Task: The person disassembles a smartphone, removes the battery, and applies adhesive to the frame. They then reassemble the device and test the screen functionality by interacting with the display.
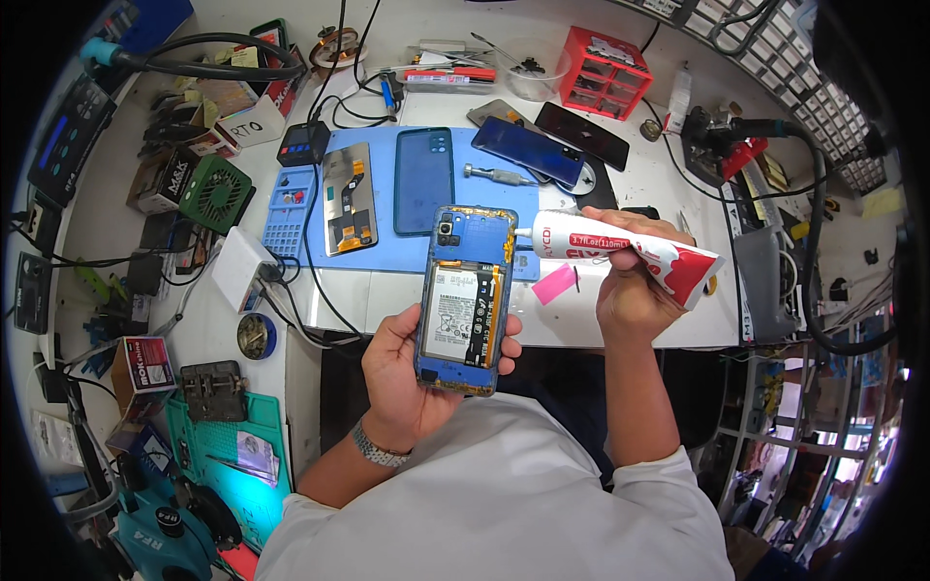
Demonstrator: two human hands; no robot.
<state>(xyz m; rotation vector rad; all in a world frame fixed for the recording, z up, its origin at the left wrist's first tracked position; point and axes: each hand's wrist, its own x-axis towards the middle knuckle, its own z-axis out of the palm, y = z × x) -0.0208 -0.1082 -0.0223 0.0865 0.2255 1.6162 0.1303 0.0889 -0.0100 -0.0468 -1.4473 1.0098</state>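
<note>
My left hand [412, 363] grips the lower part of an opened smartphone [465, 242], thumb at one side and fingertips round the other. The phone's blue inner frame and white-labelled battery [453, 310] face up, with amber-coloured residue along its edges. My right hand [635, 290] is closed round a red and white glue tube [601, 242], held nearly level. Its narrow nozzle [524, 233] points left at the phone's upper right edge; whether it touches cannot be told. Behind the phone, a dark teal phone case [424, 179] and a detached screen panel [349, 203] lie on the blue mat [387, 254].
A precision screwdriver [499, 174] and a blue phone [523, 150] lie farther back. Beyond stands a red drawer box [605, 73]. Right of the mat is a pink paper slip [554, 284]. Cables [312, 242] cross the left side, near a green fan [215, 192] and a white box [242, 266].
</note>
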